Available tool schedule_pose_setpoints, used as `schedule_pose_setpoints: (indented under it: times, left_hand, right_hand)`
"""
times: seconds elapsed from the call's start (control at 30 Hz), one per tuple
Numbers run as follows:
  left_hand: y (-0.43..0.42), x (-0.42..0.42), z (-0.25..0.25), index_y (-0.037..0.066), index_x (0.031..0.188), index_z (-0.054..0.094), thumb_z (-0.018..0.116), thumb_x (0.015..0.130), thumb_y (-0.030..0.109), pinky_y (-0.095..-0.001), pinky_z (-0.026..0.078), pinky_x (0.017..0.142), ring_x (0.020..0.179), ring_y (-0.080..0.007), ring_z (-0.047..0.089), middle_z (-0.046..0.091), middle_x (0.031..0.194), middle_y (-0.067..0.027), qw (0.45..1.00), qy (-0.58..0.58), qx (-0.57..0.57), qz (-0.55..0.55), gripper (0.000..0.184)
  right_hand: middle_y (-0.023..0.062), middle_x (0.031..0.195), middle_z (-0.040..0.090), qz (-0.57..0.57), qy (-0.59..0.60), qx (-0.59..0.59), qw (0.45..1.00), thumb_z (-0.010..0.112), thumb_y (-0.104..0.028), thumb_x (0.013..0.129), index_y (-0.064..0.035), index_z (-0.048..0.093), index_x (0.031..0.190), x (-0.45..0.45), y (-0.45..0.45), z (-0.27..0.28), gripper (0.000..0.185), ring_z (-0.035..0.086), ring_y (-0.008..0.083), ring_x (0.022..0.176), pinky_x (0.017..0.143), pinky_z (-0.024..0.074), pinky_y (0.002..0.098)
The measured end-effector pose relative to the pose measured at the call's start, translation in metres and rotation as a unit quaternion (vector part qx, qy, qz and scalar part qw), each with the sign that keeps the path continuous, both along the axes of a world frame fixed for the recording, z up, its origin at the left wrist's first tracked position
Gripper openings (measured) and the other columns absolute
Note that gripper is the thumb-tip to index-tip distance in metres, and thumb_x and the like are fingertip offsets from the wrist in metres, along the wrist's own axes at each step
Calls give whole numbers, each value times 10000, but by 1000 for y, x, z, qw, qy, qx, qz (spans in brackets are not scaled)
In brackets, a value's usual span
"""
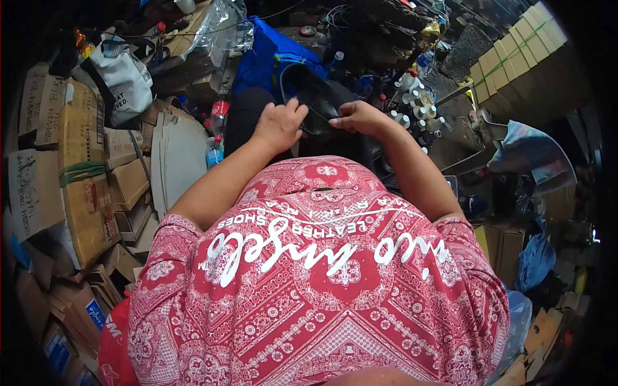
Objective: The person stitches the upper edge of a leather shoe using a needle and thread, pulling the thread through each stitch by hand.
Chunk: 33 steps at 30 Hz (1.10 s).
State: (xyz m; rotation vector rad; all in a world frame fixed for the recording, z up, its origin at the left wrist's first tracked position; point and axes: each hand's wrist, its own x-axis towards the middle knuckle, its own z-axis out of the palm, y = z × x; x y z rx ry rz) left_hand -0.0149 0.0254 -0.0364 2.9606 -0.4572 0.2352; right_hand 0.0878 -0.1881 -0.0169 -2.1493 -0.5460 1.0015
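A glossy black shoe (315,96) lies over my lap, between my dark-clad knees. My left hand (282,125) is closed at the shoe's left side, its fingers bent against the edge. From the right, my right hand (360,119) pinches the shoe near its lower end with thumb and fingertips. A thin pale line crosses the black surface between the two hands; whether it is a thread or a seam I cannot tell. The undersides of the fingers are hidden.
Stacked cardboard boxes (84,174) crowd the left, near a plastic bottle (214,151). A blue bag (264,55) lies beyond my knees. Several small white-capped bottles (412,90) stand at right, below a tied stack of tan boxes (518,58).
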Motion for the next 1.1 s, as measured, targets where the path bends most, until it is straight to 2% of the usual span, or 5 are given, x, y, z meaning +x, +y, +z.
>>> schedule_pose_setpoints:
  times: [0.5,0.8,0.87,0.97,1.1]
  left_hand:
    - [69,-28,27,68,1123,610,470,960,133,-273,473,781,827,-145,613,624,874,-72,874,23,-461,151,225]
    - [183,-176,16,89,1370,433,662,826,293,-293,454,758,763,-158,626,644,763,-79,937,49,-170,301,624]
    - [161,-168,66,60,1351,448,741,746,358,-273,440,716,724,-139,598,595,701,-49,756,298,-388,435,735]
    - [151,-142,86,38,1309,489,742,762,317,-268,418,743,758,-135,557,590,828,-75,744,317,-379,449,664]
    - [115,-89,73,34,1170,590,705,785,193,-315,455,842,915,-205,595,608,991,-106,933,104,-252,235,433]
  right_hand:
    - [-72,768,529,-98,117,192,970,703,-295,850,-88,575,880,1,-43,-28,246,456,34,701,642,363,204]
    - [-69,726,496,-82,181,238,951,698,-243,846,-93,559,830,14,-56,-31,205,424,46,680,641,338,210]
    - [-68,724,497,-103,208,254,939,688,-228,852,-89,563,828,11,-60,-34,189,419,48,678,639,338,214]
    - [-68,718,492,-121,221,254,934,672,-215,863,-84,566,820,11,-57,-32,174,415,48,673,637,336,212]
    - [-68,724,504,-123,217,247,937,655,-223,879,-77,580,837,2,-59,-29,169,421,44,667,631,344,211]
